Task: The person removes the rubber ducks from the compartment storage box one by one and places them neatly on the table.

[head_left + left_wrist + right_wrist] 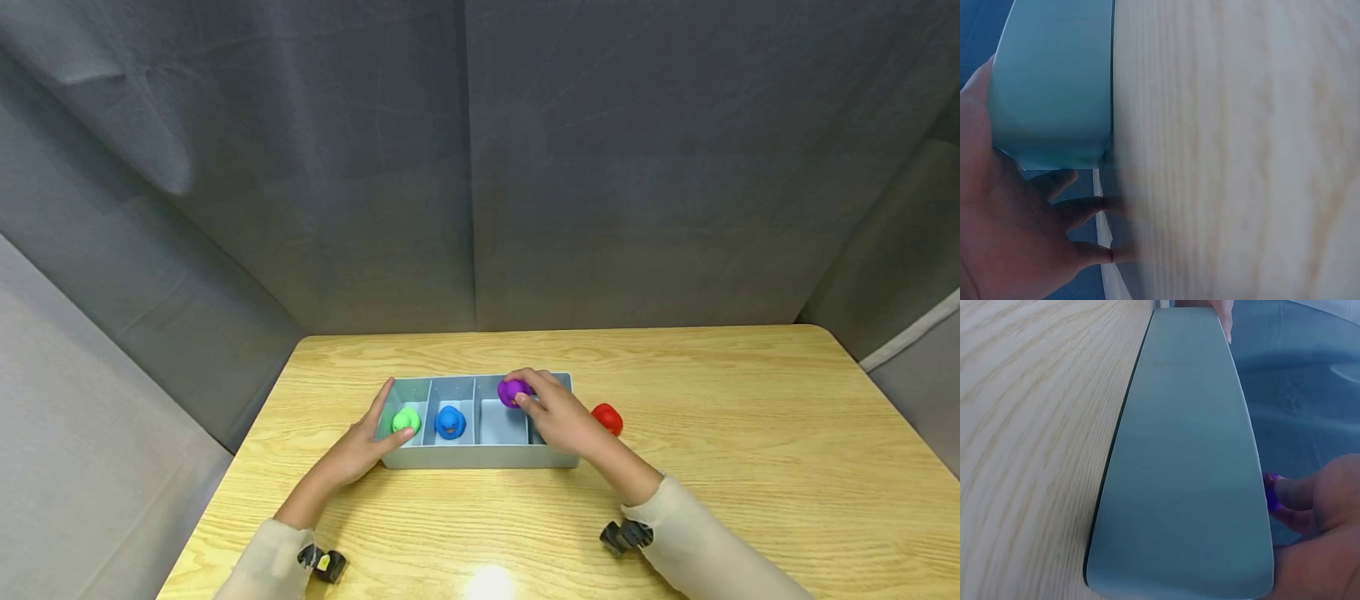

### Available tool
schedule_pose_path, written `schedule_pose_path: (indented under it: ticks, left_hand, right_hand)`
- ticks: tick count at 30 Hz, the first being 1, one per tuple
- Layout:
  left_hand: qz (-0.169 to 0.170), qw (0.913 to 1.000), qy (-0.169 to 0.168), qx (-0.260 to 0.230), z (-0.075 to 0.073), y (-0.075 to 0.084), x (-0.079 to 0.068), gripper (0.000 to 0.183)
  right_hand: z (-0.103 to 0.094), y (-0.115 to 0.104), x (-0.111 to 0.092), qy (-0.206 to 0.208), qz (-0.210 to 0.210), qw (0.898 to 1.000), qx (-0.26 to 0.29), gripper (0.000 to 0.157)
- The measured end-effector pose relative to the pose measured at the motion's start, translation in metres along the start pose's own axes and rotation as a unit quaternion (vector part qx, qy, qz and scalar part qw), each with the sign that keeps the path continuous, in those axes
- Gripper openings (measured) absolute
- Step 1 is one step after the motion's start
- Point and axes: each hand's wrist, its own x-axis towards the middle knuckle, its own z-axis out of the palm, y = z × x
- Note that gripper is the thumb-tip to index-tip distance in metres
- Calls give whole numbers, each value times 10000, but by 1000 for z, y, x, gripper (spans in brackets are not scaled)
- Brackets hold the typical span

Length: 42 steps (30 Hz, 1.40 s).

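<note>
A pale blue-green box with several compartments stands on the table. In its leftmost compartment lies a green rubber duck, and a blue rubber duck sits in the one beside it. My right hand pinches a purple rubber duck over the third compartment; only a sliver of that duck shows past the rim in the right wrist view. The left hand rests against the box's left end, fingers spread along the side and thumb across the front rim. Right of the box lies a red rubber duck, partly behind my right hand.
The wooden table extends well to the right of the box. Grey curtains hang behind the table and at its sides. Each wrist carries a small black camera.
</note>
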Motion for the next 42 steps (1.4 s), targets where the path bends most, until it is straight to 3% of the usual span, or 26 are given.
schedule_pose_path:
  ticks: [10,14,21,32,42]
  left_hand:
    - [15,10000,-1,-3,1,-1,0,92]
    - [39,10000,-6,-13,1,-1,1,92]
    - [39,10000,-3,-5,0,-1,1,92]
    - [46,10000,0,-17,1,-1,0,92]
    - [80,10000,20,-52,0,0,-1,91]
  right_hand:
    - [-9,3,-4,260,-27,9996,102,30]
    - [-13,5,-5,55,280,9973,680,32]
    - [-19,10,-5,-161,651,9834,1686,34]
    - [-19,12,-7,158,638,9734,2196,30]
    - [-27,16,-13,-171,957,9665,2374,42]
